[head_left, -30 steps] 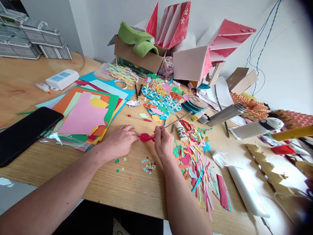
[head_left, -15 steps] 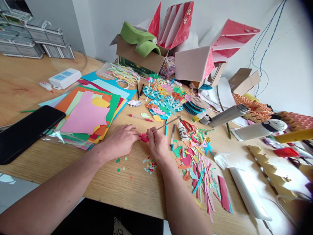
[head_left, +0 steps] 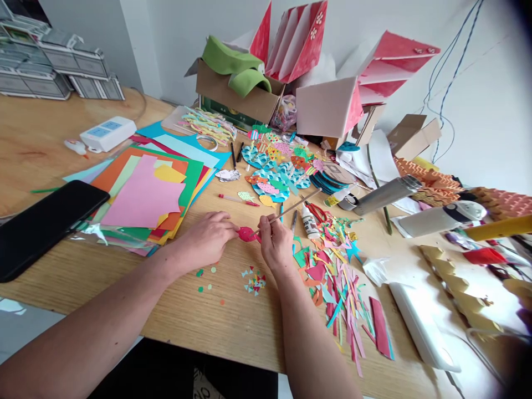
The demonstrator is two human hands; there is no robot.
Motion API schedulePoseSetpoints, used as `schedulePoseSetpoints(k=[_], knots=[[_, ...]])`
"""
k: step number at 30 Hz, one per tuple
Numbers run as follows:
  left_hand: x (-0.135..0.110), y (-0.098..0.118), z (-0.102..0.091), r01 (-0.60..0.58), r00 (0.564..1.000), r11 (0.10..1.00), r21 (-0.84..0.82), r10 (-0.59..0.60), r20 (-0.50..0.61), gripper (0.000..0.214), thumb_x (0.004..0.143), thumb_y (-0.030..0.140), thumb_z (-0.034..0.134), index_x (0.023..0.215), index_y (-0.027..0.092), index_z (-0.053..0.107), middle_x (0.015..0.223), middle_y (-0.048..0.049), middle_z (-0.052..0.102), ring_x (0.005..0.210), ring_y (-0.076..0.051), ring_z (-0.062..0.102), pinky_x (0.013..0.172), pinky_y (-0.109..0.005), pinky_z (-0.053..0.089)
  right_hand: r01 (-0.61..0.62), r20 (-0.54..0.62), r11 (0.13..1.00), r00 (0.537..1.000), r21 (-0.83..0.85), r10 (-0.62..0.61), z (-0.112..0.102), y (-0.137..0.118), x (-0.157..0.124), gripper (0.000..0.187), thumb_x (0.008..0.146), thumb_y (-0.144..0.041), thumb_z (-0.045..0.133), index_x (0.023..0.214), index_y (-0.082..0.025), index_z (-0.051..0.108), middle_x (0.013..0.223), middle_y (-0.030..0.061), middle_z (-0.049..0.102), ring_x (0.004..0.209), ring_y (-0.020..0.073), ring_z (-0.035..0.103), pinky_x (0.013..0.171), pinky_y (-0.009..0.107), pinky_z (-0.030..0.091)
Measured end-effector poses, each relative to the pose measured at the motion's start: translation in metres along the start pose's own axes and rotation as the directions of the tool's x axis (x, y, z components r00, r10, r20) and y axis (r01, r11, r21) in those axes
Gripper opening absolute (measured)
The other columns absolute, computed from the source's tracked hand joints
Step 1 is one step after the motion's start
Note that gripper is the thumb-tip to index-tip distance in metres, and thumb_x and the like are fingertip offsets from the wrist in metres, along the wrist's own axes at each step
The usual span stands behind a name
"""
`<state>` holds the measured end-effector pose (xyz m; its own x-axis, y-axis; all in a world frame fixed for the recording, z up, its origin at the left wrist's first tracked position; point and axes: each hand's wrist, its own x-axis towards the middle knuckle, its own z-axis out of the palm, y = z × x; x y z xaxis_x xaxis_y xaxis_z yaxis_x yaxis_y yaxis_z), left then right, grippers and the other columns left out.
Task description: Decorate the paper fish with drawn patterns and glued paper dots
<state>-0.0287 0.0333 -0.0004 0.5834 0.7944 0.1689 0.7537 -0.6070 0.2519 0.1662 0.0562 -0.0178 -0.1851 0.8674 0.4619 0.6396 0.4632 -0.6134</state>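
Observation:
My left hand rests on the wooden table with its fingers pressed down on the left edge of a small red paper cut-out. My right hand is closed in a pinch on a thin wooden stick, whose low end touches the red cut-out and whose far end points up to the right. A little heap of tiny coloured paper bits lies just in front of both hands.
A stack of coloured paper sheets lies to the left, beside a black phone. Paper scraps, a glue bottle, pens and decorated paper fish lie to the right and behind. Cardboard boxes stand at the back.
My right hand with the stick shifted a little left over the red cut-out and then back right. My left hand stayed pressed on the cut-out.

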Motion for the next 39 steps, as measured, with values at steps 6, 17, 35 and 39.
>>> schedulePoseSetpoints(k=[6,17,35,39], knots=[[0.0002,-0.0013,0.0024,-0.002,1.000,1.000,-0.025,0.001,-0.009,0.045,0.077,-0.002,0.053,0.111,0.020,0.072,0.119,-0.0031,0.073,0.119,-0.025,0.055,0.106,-0.044,0.046,0.005,0.054,0.999,0.999,-0.050,-0.002,0.0008,-0.0009,0.0005,0.032,0.100,-0.035,0.036,0.073,-0.022,0.048,0.065,0.0026,0.062,0.057,0.0148,0.061,0.057,0.025,0.039],[-0.0011,-0.0027,0.0036,-0.025,0.999,0.999,-0.037,0.024,-0.033,0.046,0.076,-0.004,0.054,0.111,0.021,0.072,0.117,-0.0027,0.073,0.116,-0.024,0.055,0.104,-0.042,0.047,-0.058,-0.074,0.995,0.996,-0.084,0.052,-0.0041,0.0004,0.0017,0.035,0.100,-0.038,0.035,0.072,-0.023,0.049,0.060,0.0022,0.060,0.054,0.0162,0.060,0.056,0.026,0.039],[-0.0007,-0.0014,0.0019,-0.013,1.000,0.999,-0.036,0.012,-0.024,0.047,0.075,-0.003,0.054,0.111,0.021,0.072,0.117,-0.0026,0.073,0.117,-0.024,0.055,0.104,-0.042,0.046,-0.023,-0.089,0.996,0.996,-0.083,0.016,-0.0033,0.0024,-0.0002,0.034,0.100,-0.036,0.036,0.072,-0.022,0.050,0.061,0.0020,0.060,0.054,0.0149,0.058,0.055,0.025,0.038],[-0.0011,-0.0025,0.0033,-0.016,0.999,0.999,-0.034,0.015,-0.034,0.046,0.076,-0.003,0.054,0.112,0.021,0.072,0.117,-0.0023,0.073,0.116,-0.024,0.055,0.104,-0.041,0.046,0.011,-0.042,0.999,0.999,-0.030,-0.012,-0.0027,0.0004,-0.0012,0.034,0.100,-0.036,0.036,0.072,-0.022,0.049,0.062,0.0014,0.060,0.052,0.0134,0.056,0.055,0.025,0.039]])
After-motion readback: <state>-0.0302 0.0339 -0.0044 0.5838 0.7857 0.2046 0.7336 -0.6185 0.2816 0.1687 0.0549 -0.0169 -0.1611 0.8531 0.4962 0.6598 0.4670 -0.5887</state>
